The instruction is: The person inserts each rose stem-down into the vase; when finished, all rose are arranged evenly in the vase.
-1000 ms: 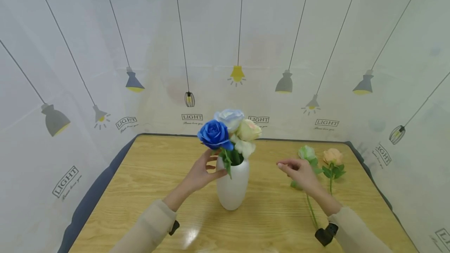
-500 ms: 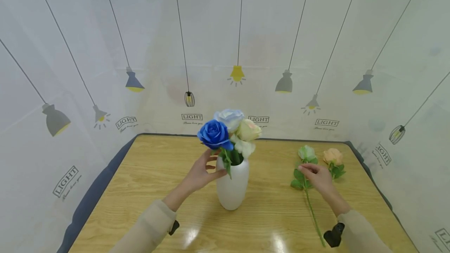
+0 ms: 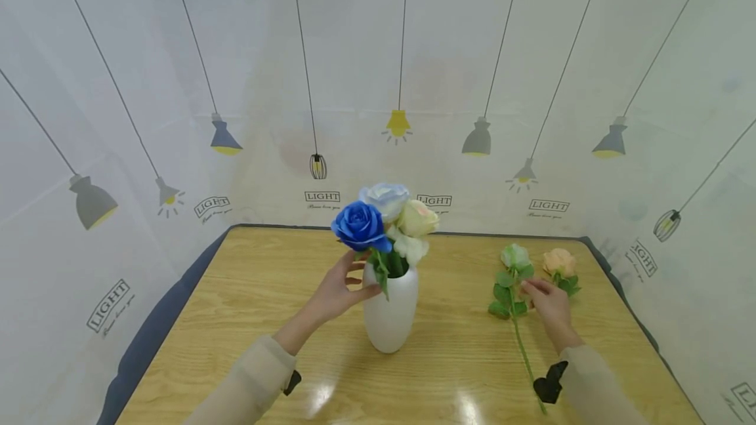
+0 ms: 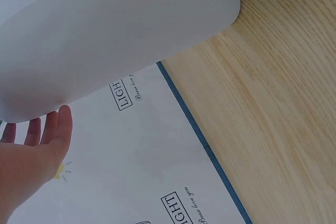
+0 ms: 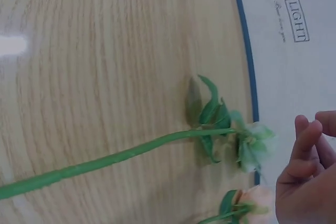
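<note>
A white vase (image 3: 391, 320) stands upright on the table, holding a blue rose (image 3: 358, 225), a pale blue rose (image 3: 386, 199) and a cream rose (image 3: 418, 218). My left hand (image 3: 338, 290) holds the vase near its rim, thumb in front and fingers on the far side; the left wrist view shows those fingers (image 4: 64, 124) at its edge. To the right lies a pale green rose (image 3: 516, 256) with a long stem, beside a peach rose (image 3: 560, 262). My right hand (image 3: 549, 303) is just right of the green rose's stem, fingers loosely bent around nothing visible.
The wooden table (image 3: 266, 346) has a dark edge and meets a pale backdrop (image 3: 354, 51) printed with hanging lamps. The peach rose's lower stem is hidden behind my right hand and arm.
My right hand has moved right from beside the vase, passing over the green rose's stem to its right side. The left hand and vase have stayed put.
</note>
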Available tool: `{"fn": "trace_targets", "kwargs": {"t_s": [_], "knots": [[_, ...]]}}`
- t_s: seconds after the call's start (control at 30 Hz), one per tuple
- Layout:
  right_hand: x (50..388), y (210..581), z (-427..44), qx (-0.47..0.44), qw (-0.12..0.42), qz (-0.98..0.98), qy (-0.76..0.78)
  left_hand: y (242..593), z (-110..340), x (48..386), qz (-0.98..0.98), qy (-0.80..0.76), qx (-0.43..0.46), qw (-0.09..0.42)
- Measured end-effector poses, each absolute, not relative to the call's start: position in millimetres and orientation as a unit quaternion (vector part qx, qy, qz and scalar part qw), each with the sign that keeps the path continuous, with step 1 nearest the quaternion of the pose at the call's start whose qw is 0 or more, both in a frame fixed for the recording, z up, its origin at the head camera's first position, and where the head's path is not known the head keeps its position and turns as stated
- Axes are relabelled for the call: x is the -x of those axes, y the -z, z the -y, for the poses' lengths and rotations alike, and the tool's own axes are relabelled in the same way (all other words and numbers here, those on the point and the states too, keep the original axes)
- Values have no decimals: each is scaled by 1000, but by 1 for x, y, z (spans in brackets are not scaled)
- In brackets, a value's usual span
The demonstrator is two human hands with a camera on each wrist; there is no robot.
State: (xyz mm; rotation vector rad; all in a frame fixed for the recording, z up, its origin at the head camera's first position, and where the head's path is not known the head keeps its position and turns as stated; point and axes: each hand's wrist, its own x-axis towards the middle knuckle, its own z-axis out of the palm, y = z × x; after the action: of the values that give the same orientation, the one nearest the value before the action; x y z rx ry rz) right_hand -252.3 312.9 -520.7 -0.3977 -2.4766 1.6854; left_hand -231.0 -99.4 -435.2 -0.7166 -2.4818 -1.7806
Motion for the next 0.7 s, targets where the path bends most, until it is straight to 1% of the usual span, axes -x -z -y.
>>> {"fn": "trace_targets", "kwargs": {"t_s": [0.07,0.17,0.33,0.47,0.57,0.7], "knots": [[254,529,-317,137,42,818,-558,435,100,231,792,567,225,1],[254,536,-317,149,32,820,-552,436,100,231,793,567,223,2],[247,544,-313,160,35,833,-528,432,99,229,791,571,221,-5],[243,549,-311,164,32,836,-523,418,97,221,786,573,232,-7],[240,551,-310,175,19,825,-536,407,96,214,787,571,234,-13],[240,554,-307,196,3,796,-573,403,96,212,790,569,226,-19]]}}
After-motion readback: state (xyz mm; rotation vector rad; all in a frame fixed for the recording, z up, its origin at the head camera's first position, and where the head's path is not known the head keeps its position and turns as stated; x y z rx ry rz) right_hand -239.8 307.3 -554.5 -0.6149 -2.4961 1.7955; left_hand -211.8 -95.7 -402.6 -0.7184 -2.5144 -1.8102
